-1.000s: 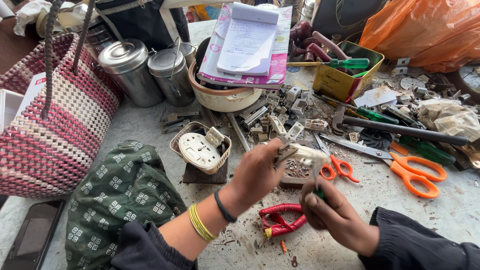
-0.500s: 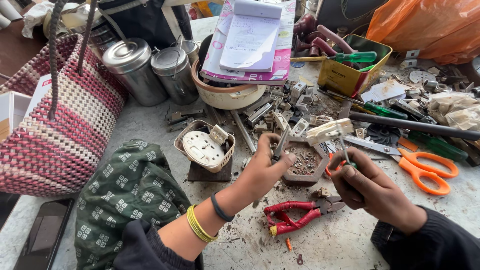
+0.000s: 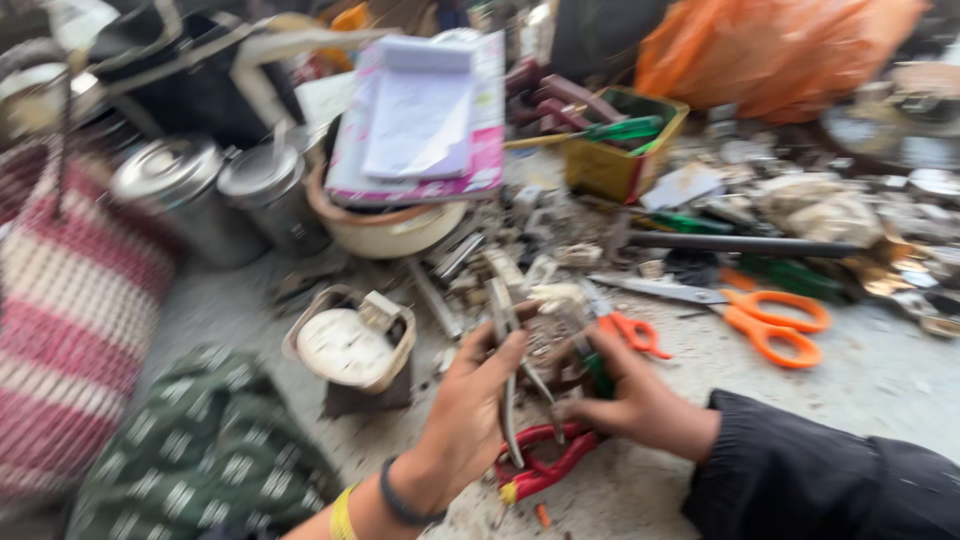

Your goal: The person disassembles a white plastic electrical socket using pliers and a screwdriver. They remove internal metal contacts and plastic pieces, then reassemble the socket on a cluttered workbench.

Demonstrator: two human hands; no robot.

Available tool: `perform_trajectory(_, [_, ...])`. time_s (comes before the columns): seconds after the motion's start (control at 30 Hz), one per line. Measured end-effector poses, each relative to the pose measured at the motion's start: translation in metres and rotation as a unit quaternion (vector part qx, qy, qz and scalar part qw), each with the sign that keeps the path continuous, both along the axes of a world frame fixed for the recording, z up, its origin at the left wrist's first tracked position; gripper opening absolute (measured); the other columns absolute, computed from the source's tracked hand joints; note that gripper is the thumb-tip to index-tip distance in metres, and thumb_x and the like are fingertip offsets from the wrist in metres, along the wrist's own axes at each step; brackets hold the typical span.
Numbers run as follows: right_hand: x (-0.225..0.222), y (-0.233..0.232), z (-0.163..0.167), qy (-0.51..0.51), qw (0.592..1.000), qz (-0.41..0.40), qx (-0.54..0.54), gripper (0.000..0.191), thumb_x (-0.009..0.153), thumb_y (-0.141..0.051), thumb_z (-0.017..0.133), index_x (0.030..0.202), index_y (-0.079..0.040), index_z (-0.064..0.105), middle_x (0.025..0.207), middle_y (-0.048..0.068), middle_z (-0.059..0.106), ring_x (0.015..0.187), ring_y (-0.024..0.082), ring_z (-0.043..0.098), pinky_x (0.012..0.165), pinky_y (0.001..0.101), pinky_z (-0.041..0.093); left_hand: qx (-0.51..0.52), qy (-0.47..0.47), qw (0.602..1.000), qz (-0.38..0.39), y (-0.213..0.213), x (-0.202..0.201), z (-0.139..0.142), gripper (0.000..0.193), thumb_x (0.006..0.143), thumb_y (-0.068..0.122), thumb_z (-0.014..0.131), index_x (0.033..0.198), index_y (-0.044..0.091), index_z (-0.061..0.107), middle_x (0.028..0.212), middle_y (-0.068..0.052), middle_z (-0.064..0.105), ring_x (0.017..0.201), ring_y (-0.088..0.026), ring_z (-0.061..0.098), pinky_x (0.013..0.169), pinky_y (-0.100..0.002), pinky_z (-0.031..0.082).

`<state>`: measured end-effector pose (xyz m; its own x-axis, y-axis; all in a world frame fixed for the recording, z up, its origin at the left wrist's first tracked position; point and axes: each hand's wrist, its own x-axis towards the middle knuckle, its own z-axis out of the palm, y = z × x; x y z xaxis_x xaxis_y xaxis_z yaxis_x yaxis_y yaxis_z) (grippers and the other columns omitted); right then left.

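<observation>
Now | my left hand is gripping metal tweezers just above the red-handled pliers | my right hand is pinching a small green-tipped part beside them | next likely needs steady tweezer aim.

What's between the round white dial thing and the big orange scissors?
In the head view, between the dial and orange scissors lie the left hand holding metal tweezers, and small red-handled scissors.

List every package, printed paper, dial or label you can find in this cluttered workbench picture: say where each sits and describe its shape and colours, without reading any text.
Notepad: top centre, white rectangular sheets lying on the booklet.
Booklet: pink and white, flat across the cream bowl.
Round dial face: pale disc in a beige housing, left of the left hand.
Yellow box: open, square, behind the clutter, holding tools.
Orange plastic bag: crumpled, top right.
</observation>
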<state>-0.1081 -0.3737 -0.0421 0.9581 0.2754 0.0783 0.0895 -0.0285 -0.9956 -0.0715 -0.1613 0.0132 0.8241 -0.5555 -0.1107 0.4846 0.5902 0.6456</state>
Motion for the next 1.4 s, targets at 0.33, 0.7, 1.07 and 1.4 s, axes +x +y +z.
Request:
perform_trajectory(0.33, [-0.013, 0.003, 0.001, -0.053, 0.997, -0.047, -0.02, 0.029, 0.098, -0.003, 0.07, 0.12, -0.005, 0.053, 0.098, 0.003, 0.059, 0.086, 0.007, 0.054, 0.073, 0.0245, 0.049, 0.148, -0.151, 0.977, 0.017, -0.013, -0.015, -0.003, 0.036, 0.093, 0.007, 0.065, 0.129, 0.003, 0.061, 0.116, -0.007, 0.07, 0.102, -0.014, 0.067, 0.091, -0.031, 0.055])
perform_trajectory(0.7, [-0.011, -0.014, 0.035, -0.134, 0.988, -0.014, -0.077, 0.024, 0.101, -0.012, 0.064, 0.123, -0.005, 0.058, 0.103, 0.006, 0.06, 0.091, 0.012, 0.059, 0.079, 0.0282, 0.052, 0.175, -0.324, 0.926, 0.083, 0.008, 0.008, -0.01, 0.034, 0.099, 0.014, 0.062, 0.129, 0.0, 0.066, 0.121, -0.009, 0.075, 0.102, -0.013, 0.07, 0.091, -0.028, 0.057])
perform_trajectory(1.07, [0.0, -0.053, 0.044, -0.02, 0.998, -0.028, -0.048, 0.034, 0.093, -0.018, 0.066, 0.124, -0.008, 0.056, 0.094, 0.002, 0.071, 0.073, 0.007, 0.059, 0.062, 0.0254, 0.051, 0.274, -0.38, 0.881, 0.075, 0.021, 0.032, -0.008, 0.023, 0.102, 0.014, 0.066, 0.115, -0.004, 0.071, 0.097, -0.007, 0.077, 0.091, -0.009, 0.071, 0.082, -0.024, 0.057])
perform_trajectory(1.4, [0.0, -0.061, 0.038, -0.086, 0.99, -0.073, -0.09, 0.025, 0.097, -0.009, 0.061, 0.121, -0.001, 0.061, 0.097, 0.004, 0.069, 0.087, 0.007, 0.064, 0.074, 0.0241, 0.055, 0.32, -0.47, 0.819, 0.077, 0.015, 0.012, 0.01, 0.023, 0.101, 0.006, 0.066, 0.121, -0.004, 0.069, 0.104, -0.005, 0.079, 0.093, -0.006, 0.068, 0.081, -0.025, 0.057])
